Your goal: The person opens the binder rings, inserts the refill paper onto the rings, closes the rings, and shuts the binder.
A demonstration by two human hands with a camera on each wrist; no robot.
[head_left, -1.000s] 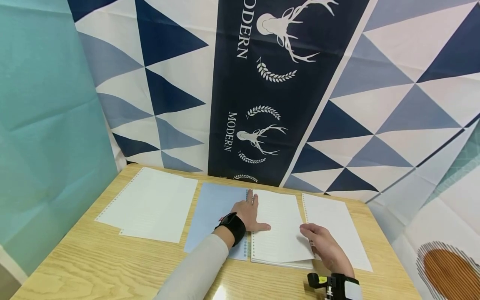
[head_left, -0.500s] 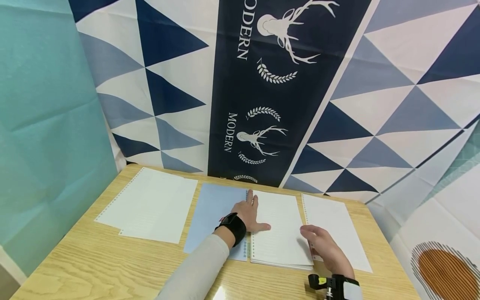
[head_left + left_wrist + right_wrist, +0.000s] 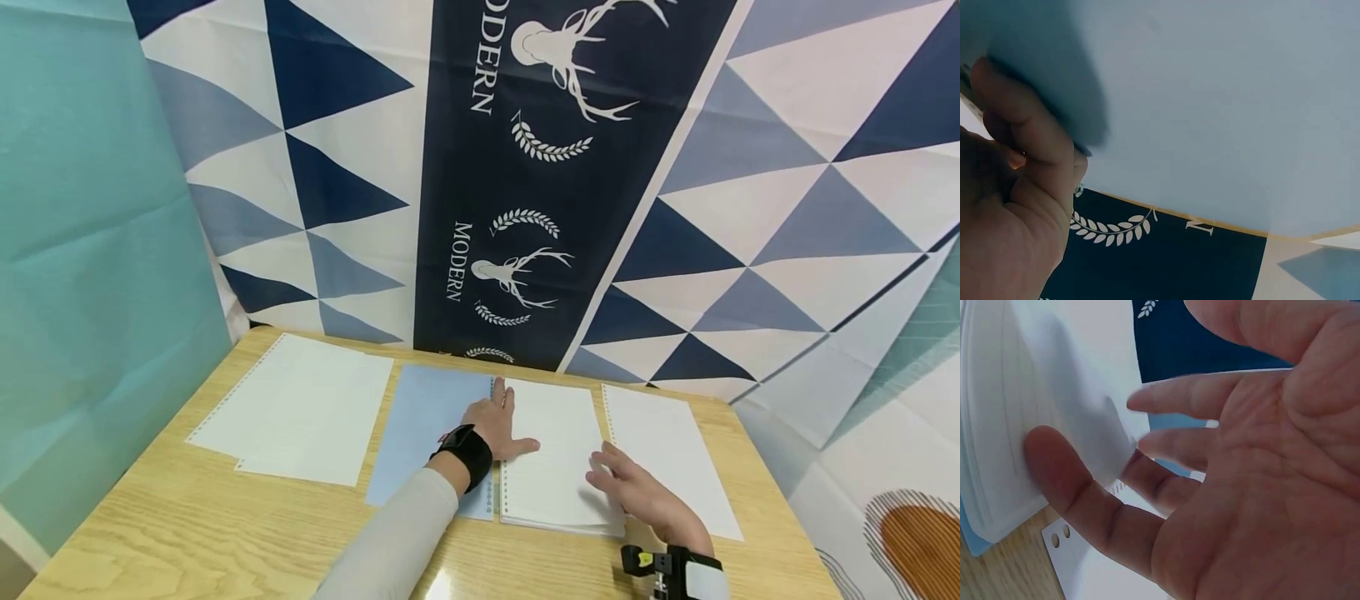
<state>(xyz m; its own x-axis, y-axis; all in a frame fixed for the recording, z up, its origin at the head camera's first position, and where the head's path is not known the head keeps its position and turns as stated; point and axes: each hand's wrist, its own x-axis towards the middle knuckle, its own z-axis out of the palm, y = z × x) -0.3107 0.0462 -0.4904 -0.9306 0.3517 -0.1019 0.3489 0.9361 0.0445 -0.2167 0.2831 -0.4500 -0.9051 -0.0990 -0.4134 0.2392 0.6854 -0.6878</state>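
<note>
both hands flat on the open binder, nothing gripped

left hand lies spread, fingers straight, pressing the binder at its ring spine, thumb out over the lined page stack. right hand is relaxed and open, fingertips touching the stack's right edge. binder sits mid tabletop, loose sheets to its left, another loose sheet at right.

One binder, three paper stacks.
</note>
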